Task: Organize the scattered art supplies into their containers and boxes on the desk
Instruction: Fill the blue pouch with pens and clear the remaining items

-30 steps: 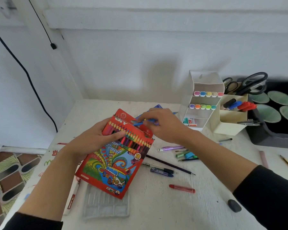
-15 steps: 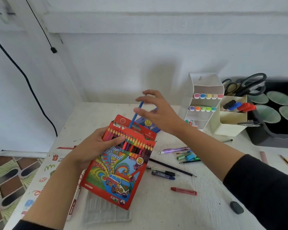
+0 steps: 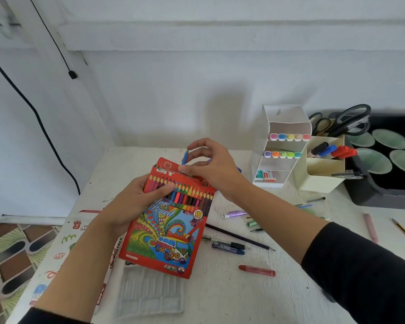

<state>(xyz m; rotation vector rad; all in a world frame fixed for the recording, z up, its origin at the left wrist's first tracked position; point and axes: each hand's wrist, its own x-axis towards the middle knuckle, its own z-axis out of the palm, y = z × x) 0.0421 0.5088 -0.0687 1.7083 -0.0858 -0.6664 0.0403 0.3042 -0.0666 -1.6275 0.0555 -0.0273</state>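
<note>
My left hand (image 3: pixel 136 202) grips a red colour pencil box (image 3: pixel 171 230), held tilted above the white desk (image 3: pixel 243 295). A blue pencil (image 3: pixel 185 157) stands in the box's open top, only its upper end showing. My right hand (image 3: pixel 211 167) pinches that end between curled fingers and thumb, just above the flap. On the desk to the right lie loose supplies: a red crayon (image 3: pixel 257 270), a dark pen (image 3: pixel 228 246), a long black pencil (image 3: pixel 239 237), a purple pen (image 3: pixel 235 214) and green markers (image 3: pixel 253 222).
A white tiered organiser (image 3: pixel 283 146) holds pastel highlighters; a cream cup (image 3: pixel 323 171) beside it holds markers. A dark tray (image 3: pixel 388 164) with green discs and scissors (image 3: pixel 341 122) sits far right. A clear plastic insert (image 3: pixel 150 291) and a pastels box (image 3: pixel 114 260) lie below the pencil box.
The blue pencil, lifted from the desk, has gone down into the box until only its end shows. My right hand has lowered with it towards the flap.
</note>
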